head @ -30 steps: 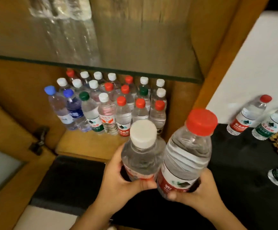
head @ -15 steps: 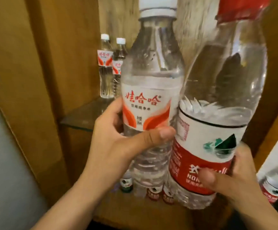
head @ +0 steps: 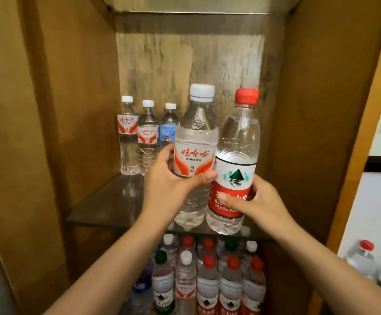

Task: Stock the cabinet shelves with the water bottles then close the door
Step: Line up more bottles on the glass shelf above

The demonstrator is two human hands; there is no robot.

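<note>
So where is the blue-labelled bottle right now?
The blue-labelled clear plastic bottle stands at the back of the glass shelf, third in a row, just left of the white-capped bottle being held.

We see a dark glass shelf (head: 98, 208) spanning the brown wooden cabinet (head: 303, 133). Three clear plastic bottles stand upright at its back left, touching in a row: an orange-labelled white-capped bottle (head: 128, 135), a second orange-labelled white-capped bottle (head: 148, 138), then a blue-labelled white-capped bottle (head: 168, 126). Below it, we spot the lower shelf's packed crowd of red-, white- and green-capped bottles (head: 207, 276), standing shoulder to shoulder.
</note>
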